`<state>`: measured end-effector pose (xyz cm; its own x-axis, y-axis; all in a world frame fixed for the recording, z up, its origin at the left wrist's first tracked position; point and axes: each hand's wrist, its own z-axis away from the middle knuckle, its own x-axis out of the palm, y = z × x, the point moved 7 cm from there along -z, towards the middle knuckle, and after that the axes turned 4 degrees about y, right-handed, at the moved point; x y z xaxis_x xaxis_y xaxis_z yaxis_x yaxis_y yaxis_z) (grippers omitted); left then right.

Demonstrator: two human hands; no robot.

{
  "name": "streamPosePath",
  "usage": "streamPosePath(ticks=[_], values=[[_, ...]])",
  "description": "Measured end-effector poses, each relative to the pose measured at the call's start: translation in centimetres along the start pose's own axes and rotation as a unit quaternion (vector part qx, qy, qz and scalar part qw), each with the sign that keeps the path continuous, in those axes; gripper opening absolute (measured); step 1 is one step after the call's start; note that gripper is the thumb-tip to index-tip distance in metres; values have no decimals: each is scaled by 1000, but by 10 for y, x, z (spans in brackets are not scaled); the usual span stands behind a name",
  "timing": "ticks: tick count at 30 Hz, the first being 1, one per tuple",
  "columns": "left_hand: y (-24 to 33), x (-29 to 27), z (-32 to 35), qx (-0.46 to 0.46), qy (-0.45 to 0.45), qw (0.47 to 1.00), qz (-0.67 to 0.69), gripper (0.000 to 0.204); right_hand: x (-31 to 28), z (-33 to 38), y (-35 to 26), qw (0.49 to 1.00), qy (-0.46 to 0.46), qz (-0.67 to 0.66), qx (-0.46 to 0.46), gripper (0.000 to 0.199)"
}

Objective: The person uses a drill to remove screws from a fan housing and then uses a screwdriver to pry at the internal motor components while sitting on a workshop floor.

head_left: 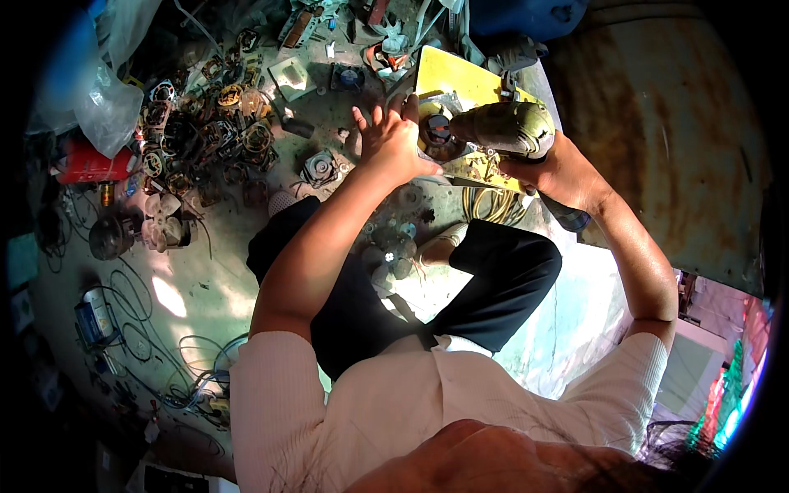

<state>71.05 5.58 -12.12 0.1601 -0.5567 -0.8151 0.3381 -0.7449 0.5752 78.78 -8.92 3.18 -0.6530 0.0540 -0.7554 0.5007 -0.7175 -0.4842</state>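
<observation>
While a person in a pale ribbed shirt and dark trousers sits over a cluttered workshop floor, the right hand (552, 168) wraps closed around the grip of a green power drill (503, 127), whose body lies roughly level and points toward the person's left. The drill's nose meets a round motor part (436, 133) resting against a yellow board (450, 78) that stands tilted just beyond the knees. The left hand (386, 140) presses on the near left side of that motor part, fingers (367, 119) spread and partly open, steadying rather than clasping it; whether the thumb hooks around the part cannot be told. Coiled yellowish hose (491, 205) lies under the board's lower edge. To the person's left, a heap of small motor stators with copper windings (205, 131) covers the floor, well apart from the hands. A red container (89, 164) sits at the heap's far left edge, beside crumpled clear plastic sheeting (107, 103). Loose black cables (140, 329) loop across the concrete nearer the person, and a small grey fan blade (386, 255) lies between the knees.
</observation>
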Motion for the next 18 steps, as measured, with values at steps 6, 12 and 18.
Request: streamPosePath(ticks=[6, 12, 18], values=[[0, 1, 2, -1, 11, 1000, -6, 132, -8, -7, -14, 998, 6, 65, -20, 29], [2, 0, 1, -5, 11, 1000, -13, 130, -10, -6, -19, 998, -6, 59, 30, 28], [1, 1, -1, -8, 3, 1000, -18, 131, -9, -11, -26, 996, -34, 70, 31, 30]])
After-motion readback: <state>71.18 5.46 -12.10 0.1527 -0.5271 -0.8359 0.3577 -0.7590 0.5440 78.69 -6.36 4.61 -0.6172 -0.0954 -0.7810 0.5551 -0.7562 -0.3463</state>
